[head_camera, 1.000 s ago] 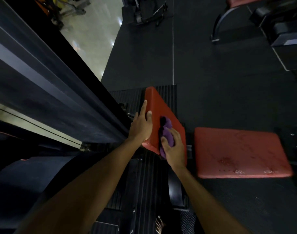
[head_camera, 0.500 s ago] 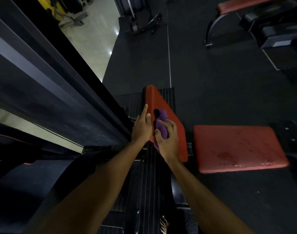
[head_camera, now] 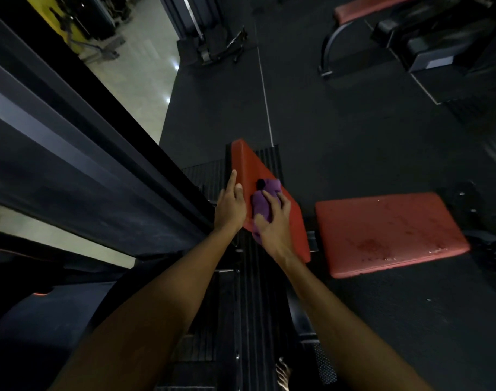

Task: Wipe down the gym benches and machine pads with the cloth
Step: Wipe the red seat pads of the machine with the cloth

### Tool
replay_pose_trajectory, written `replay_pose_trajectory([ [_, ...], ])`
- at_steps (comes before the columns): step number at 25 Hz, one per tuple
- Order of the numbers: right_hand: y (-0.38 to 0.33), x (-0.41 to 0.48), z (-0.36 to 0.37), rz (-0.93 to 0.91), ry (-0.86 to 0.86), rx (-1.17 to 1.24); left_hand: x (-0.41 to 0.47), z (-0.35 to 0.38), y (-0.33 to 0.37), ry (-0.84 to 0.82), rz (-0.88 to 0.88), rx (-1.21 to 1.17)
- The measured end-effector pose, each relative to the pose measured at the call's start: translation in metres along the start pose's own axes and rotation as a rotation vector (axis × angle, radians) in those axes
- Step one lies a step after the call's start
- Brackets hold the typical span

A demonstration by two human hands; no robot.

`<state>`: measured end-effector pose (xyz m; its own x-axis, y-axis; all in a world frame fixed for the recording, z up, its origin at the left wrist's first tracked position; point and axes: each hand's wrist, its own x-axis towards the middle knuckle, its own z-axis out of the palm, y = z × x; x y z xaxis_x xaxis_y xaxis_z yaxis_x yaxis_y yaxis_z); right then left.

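Purple cloth (head_camera: 265,198): bunched into a soft wad on the sloping face of the tilted red pad (head_camera: 255,167), about halfway along it and nearer its left edge; a dark spot shows at the wad's far end, though what it is cannot be told.
Handling of the cloth: judged light, limp and easily compressed. It will fold and creep under the palm unless it is pinned, so the best hold is over the top of the wad, with the thumb trapping the near side.
Right hand (head_camera: 272,224): lies on the cloth, fingers curved over the wad and thumb against its near left side, pressing it to the vinyl.
Left hand (head_camera: 230,208): at the pad's left edge, thumb on the red face and forefinger straight along the side, pinching the rim between them; the other fingers are hidden behind the pad.
Pad surface: smooth red vinyl over padding, probably firm with a little give and slick under a cloth. Steadying the edge looks sensible if the pad pivots.
Step in hand: wiping the tilted pad, by the look of it.
Flat red seat pad (head_camera: 390,232): just right of the tilted one, blotched with marks or droplets, likely the next surface.
Black ribbed plate (head_camera: 252,292): runs beneath both forearms.
Dark machine frame (head_camera: 100,153): fills the left side.
Far red bench (head_camera: 368,8): well apart, at the top right.
Bare foot (head_camera: 282,373): at the bottom edge.
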<state>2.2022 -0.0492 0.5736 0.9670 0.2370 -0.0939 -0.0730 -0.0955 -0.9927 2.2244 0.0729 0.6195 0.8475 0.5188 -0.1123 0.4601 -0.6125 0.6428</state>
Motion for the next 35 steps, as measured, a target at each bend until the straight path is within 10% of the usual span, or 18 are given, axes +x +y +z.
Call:
replay_pose_trajectory([
  [5, 0.042, -0.017, 0.000, -0.305, -0.032, -0.144, 0.001, -0.001, -0.002, -0.006, 0.020, 0.001],
  [12, 0.099, -0.025, 0.003, 0.002, 0.146, -0.034, 0.000, 0.000, -0.003, -0.026, 0.011, -0.022],
  [19, 0.047, -0.016, 0.028, -0.219, 0.107, -0.161, 0.003, 0.002, -0.006, 0.007, 0.044, -0.005],
  [35, 0.062, 0.008, 0.000, -0.039, 0.057, -0.038, -0.007, -0.001, 0.000, -0.012, 0.062, 0.125],
])
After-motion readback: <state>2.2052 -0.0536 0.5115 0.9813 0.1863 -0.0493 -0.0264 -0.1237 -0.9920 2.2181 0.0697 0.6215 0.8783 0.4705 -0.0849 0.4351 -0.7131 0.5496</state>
